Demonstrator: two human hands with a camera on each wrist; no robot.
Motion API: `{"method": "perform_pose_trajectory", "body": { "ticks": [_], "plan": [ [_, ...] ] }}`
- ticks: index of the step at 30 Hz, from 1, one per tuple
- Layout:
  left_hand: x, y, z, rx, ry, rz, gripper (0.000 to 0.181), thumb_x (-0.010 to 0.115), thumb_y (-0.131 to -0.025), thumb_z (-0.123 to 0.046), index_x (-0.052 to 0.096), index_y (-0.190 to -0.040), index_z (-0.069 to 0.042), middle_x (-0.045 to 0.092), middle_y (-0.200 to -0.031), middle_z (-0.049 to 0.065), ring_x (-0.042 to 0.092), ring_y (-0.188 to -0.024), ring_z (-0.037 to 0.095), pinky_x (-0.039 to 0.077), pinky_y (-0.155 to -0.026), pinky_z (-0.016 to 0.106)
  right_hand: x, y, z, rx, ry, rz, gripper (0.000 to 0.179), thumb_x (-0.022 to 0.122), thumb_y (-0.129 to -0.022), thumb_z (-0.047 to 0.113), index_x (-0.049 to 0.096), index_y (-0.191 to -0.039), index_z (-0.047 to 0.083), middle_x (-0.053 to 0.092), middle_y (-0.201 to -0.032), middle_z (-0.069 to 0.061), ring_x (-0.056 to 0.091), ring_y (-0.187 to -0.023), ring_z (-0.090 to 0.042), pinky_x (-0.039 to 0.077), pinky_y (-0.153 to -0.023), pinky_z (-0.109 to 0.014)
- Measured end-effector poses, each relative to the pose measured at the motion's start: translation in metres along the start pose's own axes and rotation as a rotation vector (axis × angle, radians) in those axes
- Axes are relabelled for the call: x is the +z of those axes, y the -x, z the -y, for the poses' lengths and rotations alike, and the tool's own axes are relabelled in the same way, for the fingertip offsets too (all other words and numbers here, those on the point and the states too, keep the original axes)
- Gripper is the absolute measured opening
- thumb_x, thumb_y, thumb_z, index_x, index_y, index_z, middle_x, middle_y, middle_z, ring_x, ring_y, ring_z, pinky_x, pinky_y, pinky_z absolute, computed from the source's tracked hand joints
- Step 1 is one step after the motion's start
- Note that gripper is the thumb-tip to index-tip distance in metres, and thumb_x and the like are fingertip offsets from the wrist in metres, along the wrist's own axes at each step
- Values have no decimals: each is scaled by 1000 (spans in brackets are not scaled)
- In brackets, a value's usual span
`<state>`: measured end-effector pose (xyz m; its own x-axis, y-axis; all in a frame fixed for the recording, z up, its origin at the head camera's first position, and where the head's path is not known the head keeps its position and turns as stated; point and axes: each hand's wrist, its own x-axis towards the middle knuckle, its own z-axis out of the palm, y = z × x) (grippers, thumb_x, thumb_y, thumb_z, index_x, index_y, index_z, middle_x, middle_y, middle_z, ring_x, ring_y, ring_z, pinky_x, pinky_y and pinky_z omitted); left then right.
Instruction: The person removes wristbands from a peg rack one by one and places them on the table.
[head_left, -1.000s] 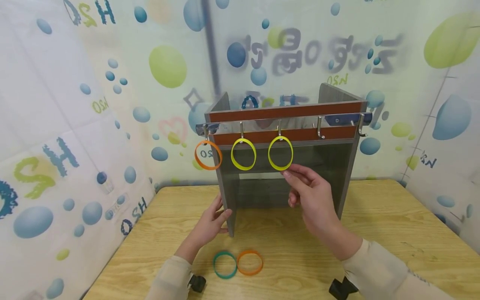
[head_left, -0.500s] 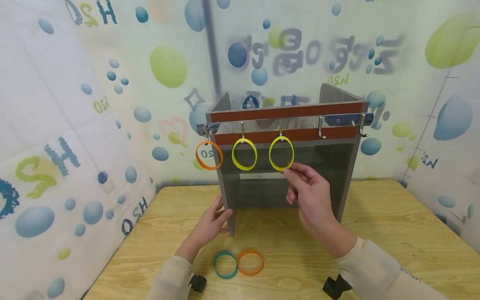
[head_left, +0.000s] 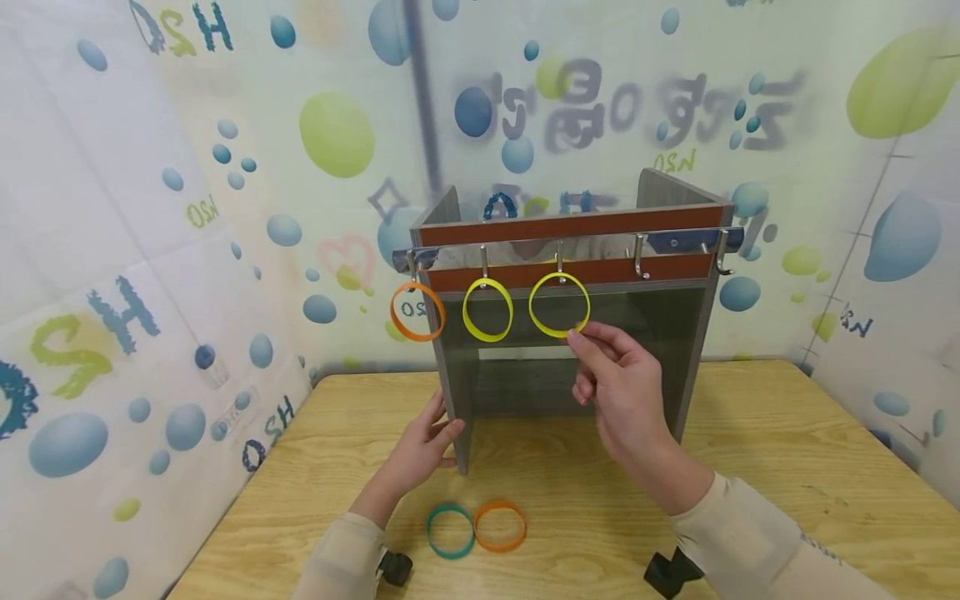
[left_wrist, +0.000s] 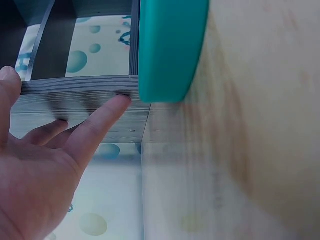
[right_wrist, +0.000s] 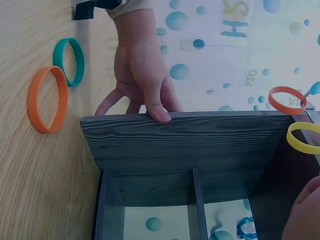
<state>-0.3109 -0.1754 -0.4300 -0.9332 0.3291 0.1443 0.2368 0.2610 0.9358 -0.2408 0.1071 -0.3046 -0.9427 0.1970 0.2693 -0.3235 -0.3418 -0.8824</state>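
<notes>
My right hand (head_left: 622,379) pinches the lower right edge of a yellow silicone wristband (head_left: 531,310), which hangs at the third hook of a metal hook rail (head_left: 592,242). A second yellow wristband (head_left: 466,321) and an orange wristband (head_left: 393,317) hang from the two hooks to its left. The rail runs across the front of a grey wooden shelf (head_left: 456,367). My left hand (head_left: 416,454) holds the shelf's left side panel, thumb over the front edge and fingers against the outer face, as the right wrist view (right_wrist: 142,75) also shows.
A teal wristband (head_left: 430,537) and another orange wristband (head_left: 501,549) lie side by side on the wooden table (head_left: 780,467), before the shelf. Two hooks (head_left: 640,257) on the rail's right bear no band. A patterned curtain (head_left: 247,92) surrounds the table.
The third band's lower edge has shifted slightly up, and the band looks wider and rounder, with the right hand's fingertips slightly higher. The left hand and the other bands stay in place.
</notes>
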Motion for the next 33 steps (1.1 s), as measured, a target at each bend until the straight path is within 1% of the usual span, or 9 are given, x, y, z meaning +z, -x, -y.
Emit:
{"method": "perform_pose_trajectory", "body": {
  "ticks": [7,13,20,26,30,33],
  "plan": [
    [0,2,0,1,3,2,72,56,-113,-26,16,-168,-51,26,-178,10,42,-153,49,66,-86,57,3,1,4,-12,-14,-4,19,76,-101,20,66,-111,8,77,-88,5,43,-52,-10,42,-51,-23],
    [1,0,1,-1,14,22,72,55,-113,-27,16,-168,-51,25,-178,11,42,-154,49,65,-88,58,2,1,9,-20,-42,-14,16,75,-102,20,66,-110,8,76,-89,5,41,-52,-11,40,-50,-22],
    [0,1,0,3,3,7,72,55,-113,-26,16,-168,-52,26,-178,9,43,-153,49,66,-87,56,4,1,16,-36,-95,-6,22,77,-100,23,66,-110,8,76,-90,4,41,-52,-11,40,-49,-21],
    [-1,1,0,3,-4,6,72,55,-113,-26,17,-167,-54,27,-178,7,44,-153,48,66,-86,55,7,8,19,-46,-114,-12,20,77,-100,21,66,-110,7,75,-88,3,41,-51,-12,41,-48,-21],
    [0,0,0,6,3,3,71,55,-113,-25,19,-167,-54,28,-177,7,44,-153,47,66,-86,55,10,15,21,-60,-95,-27,22,77,-100,21,68,-113,6,75,-88,2,42,-51,-12,43,-48,-20],
    [0,0,-1,6,3,7,71,55,-113,-25,19,-167,-53,28,-177,7,44,-153,48,66,-86,55,11,20,21,-55,-78,-33,24,77,-100,21,68,-115,5,74,-87,2,43,-50,-12,43,-48,-19]
  ]
}}
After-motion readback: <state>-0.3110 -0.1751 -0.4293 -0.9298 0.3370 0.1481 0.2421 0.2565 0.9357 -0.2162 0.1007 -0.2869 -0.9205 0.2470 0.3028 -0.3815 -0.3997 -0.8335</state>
